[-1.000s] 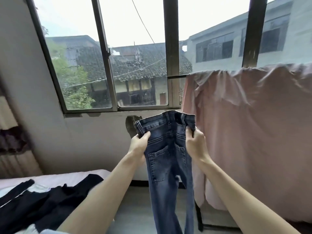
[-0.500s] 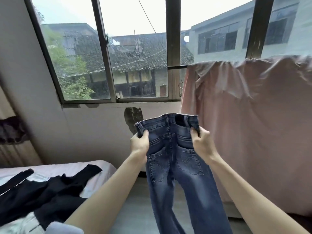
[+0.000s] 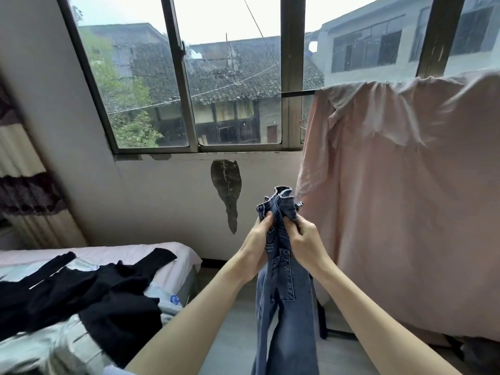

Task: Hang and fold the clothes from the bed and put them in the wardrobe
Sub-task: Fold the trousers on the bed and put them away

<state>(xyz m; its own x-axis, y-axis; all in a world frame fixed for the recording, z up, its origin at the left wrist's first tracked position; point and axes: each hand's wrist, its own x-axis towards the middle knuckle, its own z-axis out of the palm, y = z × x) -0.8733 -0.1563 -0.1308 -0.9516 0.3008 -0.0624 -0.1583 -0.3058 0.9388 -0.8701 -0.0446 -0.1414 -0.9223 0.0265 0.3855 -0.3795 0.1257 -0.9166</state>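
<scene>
Gripping: left hand [image 3: 257, 240] and right hand [image 3: 305, 240] clutch the jeans [image 3: 286, 299] at the bunched waistband.
Jeans: waistband pokes above both grips; legs hang below, beside the bed [image 3: 173, 255].

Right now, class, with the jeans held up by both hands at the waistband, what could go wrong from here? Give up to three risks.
1. The left hand and right hand bunch the waistband of the jeans together, so the fold could come out uneven or creased.
2. The legs hang below the picture's edge and might drag on the floor.
3. The pink sheet hangs close beside the jeans; they might snag on it.
</scene>
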